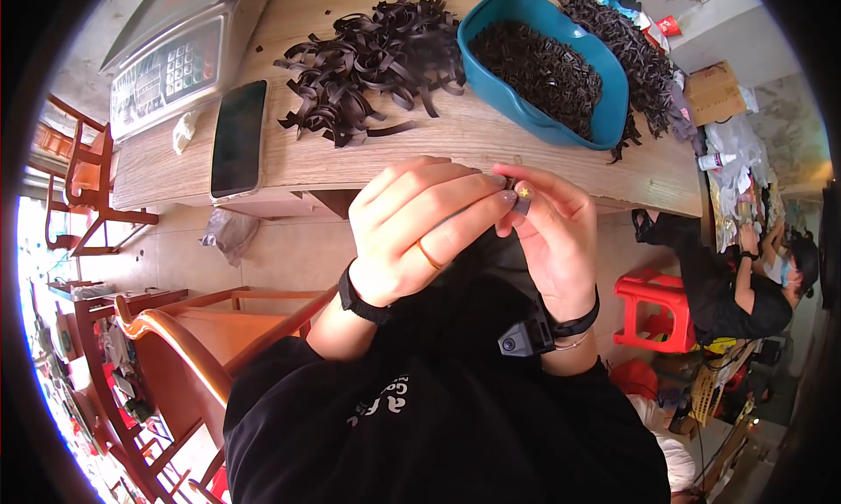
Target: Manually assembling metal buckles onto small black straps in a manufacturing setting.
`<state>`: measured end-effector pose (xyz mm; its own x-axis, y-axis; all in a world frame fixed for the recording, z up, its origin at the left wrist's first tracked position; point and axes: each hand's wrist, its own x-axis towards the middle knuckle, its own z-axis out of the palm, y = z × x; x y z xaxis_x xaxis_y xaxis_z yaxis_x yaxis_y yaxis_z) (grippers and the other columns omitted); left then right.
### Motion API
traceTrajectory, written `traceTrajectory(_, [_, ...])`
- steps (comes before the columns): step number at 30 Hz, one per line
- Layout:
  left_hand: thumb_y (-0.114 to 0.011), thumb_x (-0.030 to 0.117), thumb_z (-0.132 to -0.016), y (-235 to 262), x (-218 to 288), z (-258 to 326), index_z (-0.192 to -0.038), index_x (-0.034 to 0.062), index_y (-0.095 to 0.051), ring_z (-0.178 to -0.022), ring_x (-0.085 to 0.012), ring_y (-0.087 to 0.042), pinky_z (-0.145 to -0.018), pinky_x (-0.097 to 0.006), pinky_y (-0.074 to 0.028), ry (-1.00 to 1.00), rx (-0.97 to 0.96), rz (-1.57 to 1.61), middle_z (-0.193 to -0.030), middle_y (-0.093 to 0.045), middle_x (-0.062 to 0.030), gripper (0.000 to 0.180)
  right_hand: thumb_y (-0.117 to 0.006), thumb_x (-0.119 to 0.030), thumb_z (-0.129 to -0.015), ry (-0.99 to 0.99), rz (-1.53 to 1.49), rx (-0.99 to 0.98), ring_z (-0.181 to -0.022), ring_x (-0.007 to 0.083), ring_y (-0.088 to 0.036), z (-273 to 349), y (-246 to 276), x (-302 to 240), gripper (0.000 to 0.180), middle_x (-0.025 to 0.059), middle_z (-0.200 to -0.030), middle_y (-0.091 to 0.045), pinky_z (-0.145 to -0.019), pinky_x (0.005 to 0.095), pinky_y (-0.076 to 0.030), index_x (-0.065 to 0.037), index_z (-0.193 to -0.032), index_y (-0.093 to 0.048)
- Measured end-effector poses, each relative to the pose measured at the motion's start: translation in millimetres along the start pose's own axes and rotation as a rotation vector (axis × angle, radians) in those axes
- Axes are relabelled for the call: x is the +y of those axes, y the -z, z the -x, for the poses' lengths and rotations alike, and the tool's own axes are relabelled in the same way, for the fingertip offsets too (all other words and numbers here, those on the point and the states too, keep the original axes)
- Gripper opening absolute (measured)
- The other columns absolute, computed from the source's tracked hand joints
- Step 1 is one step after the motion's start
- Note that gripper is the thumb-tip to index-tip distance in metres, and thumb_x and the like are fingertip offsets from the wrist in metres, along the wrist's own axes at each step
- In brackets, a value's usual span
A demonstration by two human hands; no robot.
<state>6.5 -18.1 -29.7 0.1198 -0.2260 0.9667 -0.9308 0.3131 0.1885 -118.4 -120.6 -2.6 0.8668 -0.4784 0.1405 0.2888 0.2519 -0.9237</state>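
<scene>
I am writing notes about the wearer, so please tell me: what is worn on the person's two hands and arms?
The left hand has a thin orange ring on one finger and a black band at the wrist. The right hand has painted nails, one with a small yellow star, and a black wrist strap carrying a small dark camera. Both black sleeves are pushed back.
</scene>
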Motion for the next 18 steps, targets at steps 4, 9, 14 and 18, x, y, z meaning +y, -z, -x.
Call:
traceTrajectory(4, [-0.065, 0.011, -0.060, 3.3, -1.0, -4.0, -0.092, 0.0075, -0.065, -0.077, -0.0179, -0.062, -0.069, -0.031, -0.052, -0.021, -0.125, -0.060, -0.089, -0.065, -0.0041, 0.031, -0.056, -0.004, -0.088, -0.060, -0.083, 0.066, -0.074, 0.0128, -0.059, 1.1, -0.1, 0.2, 0.023, 0.0121, -0.098, -0.065, -0.062, 0.0254, -0.048, 0.005, -0.108, -0.060])
traceTrajectory(9, [-0.070, 0.006, -0.059, 8.8, 2.8, -7.2, -0.085, 0.0077, -0.067, -0.074, -0.0195, -0.063, -0.074, -0.035, -0.054, 0.044, -0.140, -0.057, -0.083, -0.065, -0.0050, 0.027, -0.055, -0.005, -0.088, 0.052, 0.081, 0.084, -0.071, 0.0123, -0.058, 5.6, 2.9, -1.7, 0.023, 0.0115, -0.092, -0.064, -0.061, 0.0253, -0.047, 0.006, -0.108, -0.060])
traceTrajectory(14, [-0.071, 0.005, -0.057, 9.7, 1.8, -7.8, -0.085, 0.0073, -0.067, -0.072, -0.0194, -0.062, -0.072, -0.036, -0.055, 0.058, -0.130, -0.053, -0.081, -0.064, -0.0049, 0.028, -0.055, 0.000, -0.088, 0.182, 0.248, 0.051, -0.078, 0.0143, -0.061, 8.5, -0.2, -4.7, 0.022, 0.0121, -0.092, -0.064, -0.068, 0.0262, -0.052, 0.007, -0.109, -0.059])
traceTrajectory(18, [-0.071, 0.006, -0.057, 10.0, 0.2, -7.7, -0.085, 0.0072, -0.067, -0.071, -0.0190, -0.062, -0.071, -0.036, -0.055, 0.041, -0.113, -0.057, -0.081, -0.064, -0.0048, 0.029, -0.055, 0.002, -0.088, 0.252, 0.342, 0.073, -0.082, 0.0156, -0.063, 10.3, 0.3, -2.5, 0.022, 0.0133, -0.094, -0.064, -0.073, 0.0269, -0.053, 0.006, -0.109, -0.059])
